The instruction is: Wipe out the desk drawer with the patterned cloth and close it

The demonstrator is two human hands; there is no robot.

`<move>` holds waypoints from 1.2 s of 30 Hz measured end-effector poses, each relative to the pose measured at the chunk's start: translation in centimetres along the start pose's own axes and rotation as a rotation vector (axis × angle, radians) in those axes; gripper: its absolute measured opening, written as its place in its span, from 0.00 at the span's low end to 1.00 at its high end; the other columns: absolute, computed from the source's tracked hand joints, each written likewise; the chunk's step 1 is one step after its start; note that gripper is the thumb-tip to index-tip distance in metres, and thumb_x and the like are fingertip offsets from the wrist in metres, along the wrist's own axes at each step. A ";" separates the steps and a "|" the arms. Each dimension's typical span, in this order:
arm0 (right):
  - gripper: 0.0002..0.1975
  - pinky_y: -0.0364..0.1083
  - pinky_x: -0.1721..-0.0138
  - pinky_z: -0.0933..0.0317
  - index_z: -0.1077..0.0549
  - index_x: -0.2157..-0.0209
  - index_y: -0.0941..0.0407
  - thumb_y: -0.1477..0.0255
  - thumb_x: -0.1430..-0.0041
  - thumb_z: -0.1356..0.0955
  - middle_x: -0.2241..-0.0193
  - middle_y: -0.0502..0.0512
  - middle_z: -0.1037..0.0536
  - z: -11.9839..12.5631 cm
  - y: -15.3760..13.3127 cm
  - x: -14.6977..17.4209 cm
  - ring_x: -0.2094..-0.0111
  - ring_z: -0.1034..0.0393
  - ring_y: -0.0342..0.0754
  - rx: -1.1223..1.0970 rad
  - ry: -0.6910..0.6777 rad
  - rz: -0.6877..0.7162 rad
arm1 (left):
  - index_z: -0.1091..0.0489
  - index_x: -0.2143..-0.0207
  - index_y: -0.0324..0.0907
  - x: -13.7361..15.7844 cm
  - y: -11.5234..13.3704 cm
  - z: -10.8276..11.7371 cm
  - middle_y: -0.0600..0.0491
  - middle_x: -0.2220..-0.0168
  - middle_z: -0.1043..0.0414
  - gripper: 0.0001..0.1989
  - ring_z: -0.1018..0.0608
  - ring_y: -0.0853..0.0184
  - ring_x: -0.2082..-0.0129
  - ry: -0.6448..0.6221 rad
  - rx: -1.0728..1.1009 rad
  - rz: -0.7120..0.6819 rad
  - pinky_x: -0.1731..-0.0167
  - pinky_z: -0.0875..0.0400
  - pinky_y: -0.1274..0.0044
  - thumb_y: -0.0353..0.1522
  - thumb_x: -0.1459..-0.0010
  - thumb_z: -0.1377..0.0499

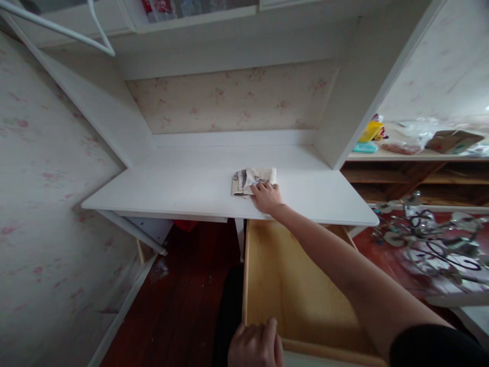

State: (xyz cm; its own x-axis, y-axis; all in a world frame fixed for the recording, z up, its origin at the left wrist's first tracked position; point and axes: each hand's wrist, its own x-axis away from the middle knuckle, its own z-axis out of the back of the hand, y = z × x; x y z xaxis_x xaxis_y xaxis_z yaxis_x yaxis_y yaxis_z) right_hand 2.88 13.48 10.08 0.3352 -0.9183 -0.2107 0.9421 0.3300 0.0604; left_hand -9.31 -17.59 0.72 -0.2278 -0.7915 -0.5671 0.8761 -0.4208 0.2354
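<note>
Head view: right hand [267, 198], centre, laid open on cloth [262, 175], apparently wiping desk [191, 178]; next stroke wants even pressure. Left hand [255, 347], bottom centre, curled at drawer [282, 285]; grip indeterminable.

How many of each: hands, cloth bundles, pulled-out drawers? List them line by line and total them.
Hands: 2 (left hand at the drawer's near left corner, right hand on the cloth)
Cloth bundle: 1, on the white desktop
Pulled-out drawer: 1
Total: 4
</note>
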 end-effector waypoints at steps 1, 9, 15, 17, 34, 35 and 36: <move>0.21 0.60 0.51 0.50 0.39 0.41 0.54 0.65 0.33 0.44 0.47 0.66 0.31 0.5 0.0 0.9 0.49 0.39 0.61 0.010 -0.007 0.015 | 0.30 0.62 0.44 0.0 0.0 0.0 0.58 0.82 0.33 0.12 0.30 0.70 0.82 -0.010 0.000 -0.003 0.76 0.41 0.72 0.26 0.48 0.47; 0.24 0.57 0.56 0.47 0.40 0.39 0.53 0.77 0.35 0.45 0.47 0.65 0.31 3.6 1.4 12.0 0.54 0.38 0.60 0.088 -0.030 0.168 | 0.29 0.62 0.44 0.1 0.1 0.5 0.56 0.79 0.30 0.11 0.28 0.68 0.80 -0.033 0.029 -0.019 0.74 0.40 0.72 0.26 0.45 0.48; 0.25 0.56 0.54 0.45 0.41 0.38 0.50 0.77 0.35 0.43 0.45 0.62 0.33 -0.6 0.5 20.1 0.52 0.37 0.58 -0.009 -0.107 0.203 | 0.29 0.62 0.45 0.1 0.3 0.6 0.56 0.79 0.30 0.12 0.27 0.68 0.79 -0.043 0.028 -0.016 0.72 0.40 0.72 0.26 0.44 0.49; 0.26 0.55 0.54 0.44 0.40 0.38 0.50 0.78 0.37 0.40 0.46 0.62 0.32 -3.1 0.0 21.0 0.52 0.37 0.58 -0.042 -0.209 0.194 | 0.29 0.62 0.45 0.1 0.4 0.7 0.56 0.79 0.30 0.12 0.27 0.68 0.79 -0.042 0.021 -0.011 0.72 0.40 0.72 0.26 0.44 0.49; 0.29 0.74 0.46 0.61 0.39 0.39 0.51 0.67 0.43 0.37 0.36 0.63 0.46 -6.7 -2.5 14.5 0.37 0.55 0.64 -0.337 -0.398 0.107 | 0.28 0.63 0.44 -0.4 0.2 1.0 0.55 0.79 0.30 0.13 0.29 0.69 0.79 -0.061 -0.003 -0.072 0.75 0.42 0.72 0.25 0.44 0.50; 0.29 0.76 0.46 0.64 0.40 0.38 0.51 0.66 0.42 0.38 0.35 0.63 0.48 -7.2 -2.4 14.5 0.36 0.58 0.64 -0.321 -0.419 0.084 | 0.28 0.63 0.44 -0.4 0.2 1.1 0.55 0.79 0.30 0.13 0.28 0.69 0.79 -0.061 -0.003 -0.072 0.75 0.42 0.72 0.25 0.44 0.50; 0.29 0.77 0.47 0.65 0.42 0.38 0.51 0.64 0.40 0.39 0.35 0.62 0.49 -7.7 -2.0 14.6 0.36 0.61 0.65 -0.309 -0.450 0.068 | 0.28 0.63 0.44 -0.4 0.3 1.1 0.55 0.79 0.30 0.13 0.28 0.69 0.79 -0.062 -0.002 -0.069 0.75 0.42 0.73 0.25 0.44 0.50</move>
State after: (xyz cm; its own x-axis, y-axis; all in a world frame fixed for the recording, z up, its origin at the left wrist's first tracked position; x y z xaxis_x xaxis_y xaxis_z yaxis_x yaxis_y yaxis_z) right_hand 5.77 1.07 -0.59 0.4314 -0.8734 0.2260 0.8931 0.3781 -0.2438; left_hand -9.45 -17.87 1.92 -0.3136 -0.7866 -0.5320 0.8582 -0.4745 0.1957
